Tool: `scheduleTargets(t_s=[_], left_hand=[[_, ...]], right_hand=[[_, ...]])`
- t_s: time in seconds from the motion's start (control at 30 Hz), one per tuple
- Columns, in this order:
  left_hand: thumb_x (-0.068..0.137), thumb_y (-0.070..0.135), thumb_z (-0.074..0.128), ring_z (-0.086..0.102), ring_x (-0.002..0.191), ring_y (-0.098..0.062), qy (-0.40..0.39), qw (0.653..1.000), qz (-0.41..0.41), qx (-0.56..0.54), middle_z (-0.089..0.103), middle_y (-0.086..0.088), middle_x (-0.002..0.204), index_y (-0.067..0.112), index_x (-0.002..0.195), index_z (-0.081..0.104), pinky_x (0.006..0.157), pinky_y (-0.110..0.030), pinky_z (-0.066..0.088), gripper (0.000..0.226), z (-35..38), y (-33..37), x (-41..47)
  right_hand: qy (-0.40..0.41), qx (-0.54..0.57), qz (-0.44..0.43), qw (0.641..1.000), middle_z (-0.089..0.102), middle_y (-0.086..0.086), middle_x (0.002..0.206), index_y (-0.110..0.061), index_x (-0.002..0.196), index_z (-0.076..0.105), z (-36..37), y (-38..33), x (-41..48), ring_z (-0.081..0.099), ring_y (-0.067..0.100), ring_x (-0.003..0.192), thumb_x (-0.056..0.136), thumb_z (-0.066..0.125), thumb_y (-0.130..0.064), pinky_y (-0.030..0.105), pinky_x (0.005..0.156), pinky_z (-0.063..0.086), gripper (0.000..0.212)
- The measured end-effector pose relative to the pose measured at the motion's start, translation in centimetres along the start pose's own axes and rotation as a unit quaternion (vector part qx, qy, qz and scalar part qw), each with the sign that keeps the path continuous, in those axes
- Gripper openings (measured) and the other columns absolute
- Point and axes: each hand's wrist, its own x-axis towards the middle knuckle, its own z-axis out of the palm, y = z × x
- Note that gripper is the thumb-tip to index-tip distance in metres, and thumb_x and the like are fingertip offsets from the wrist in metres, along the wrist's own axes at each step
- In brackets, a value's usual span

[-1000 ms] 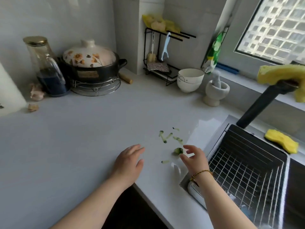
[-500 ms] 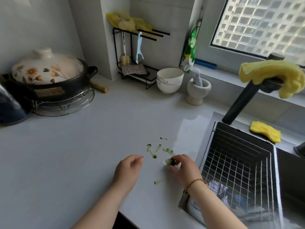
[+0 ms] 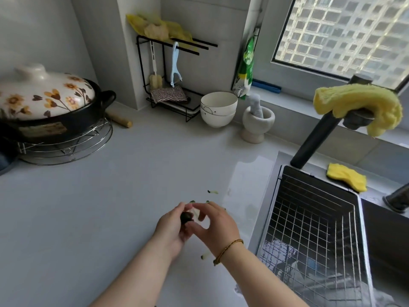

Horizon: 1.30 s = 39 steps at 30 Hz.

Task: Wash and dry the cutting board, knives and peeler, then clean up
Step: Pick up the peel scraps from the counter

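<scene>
While left fingers (image 3: 179,208) cup dark scrap (image 3: 186,217) and right fingers (image 3: 200,207) pinch pale peel (image 3: 195,212), cleanup looks late-stage: peeler (image 3: 175,63) hangs on rack (image 3: 137,69) far beyond them, stray peelings (image 3: 213,192) remain on counter (image 3: 88,207) just past fingertips.

A dark green stub (image 3: 186,217) sits at centre frame, cupped in the left hand (image 3: 171,227), with a pale strip (image 3: 195,212) touching it at the right hand's (image 3: 215,224) fingertips. Thin peelings (image 3: 213,192) lie just above and below the hands. A pale blue peeler (image 3: 175,63) hangs upright, upper centre.
</scene>
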Motion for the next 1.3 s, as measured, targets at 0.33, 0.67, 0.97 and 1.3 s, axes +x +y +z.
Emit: scheduleTargets(t_s=[0.33,0.67,0.97,1.3], left_hand=[[0.097,0.024,0.038,0.038,0.026,-0.006,-0.010,0.993,-0.038,-0.110,0.044,0.000,0.039,0.007,0.072,0.051,0.032,-0.005,0.024,0.033,-3.0,2.7,1.3],[0.097,0.018,0.039,0.038,0.026,-0.006,0.024,0.994,-0.030,-0.102,0.044,0.001,0.044,0.007,0.072,0.052,0.032,-0.005,0.024,0.030,-5.4,3.1,1.9],[0.099,0.030,0.034,0.045,0.048,-0.013,0.015,0.994,-0.029,-0.103,0.046,-0.005,0.065,0.007,0.074,0.052,0.033,-0.008,0.034,0.038,-4.3,2.5,1.9],[0.099,0.036,0.032,0.057,0.053,-0.018,-0.055,0.978,-0.095,-0.175,0.064,-0.012,0.059,0.008,0.083,0.052,0.042,-0.016,0.045,0.038,-1.7,2.4,1.7]], right_hand=[[-0.086,-0.076,0.180,0.977,0.040,0.004,0.131,-0.014,0.129,0.043,-0.1,1.9,3.6,0.038,0.020,0.124,0.088,0.054,-0.037,0.028,0.098,0.036,0.049],[-0.131,-0.161,0.149,0.967,0.042,0.005,0.087,-0.015,0.082,0.044,1.0,0.3,5.0,0.046,0.024,0.091,0.091,0.038,-0.005,0.025,0.073,0.033,0.015],[-0.049,-0.032,0.157,0.986,0.048,-0.009,0.073,-0.024,0.066,0.042,0.5,0.2,4.4,0.048,0.012,0.075,0.087,0.050,-0.017,0.017,0.064,0.035,0.024],[0.059,-0.011,-0.068,0.996,0.061,0.000,0.100,-0.020,0.089,0.074,2.4,-2.3,2.7,0.051,0.014,0.097,0.077,0.047,-0.043,0.021,0.072,0.038,0.038]])
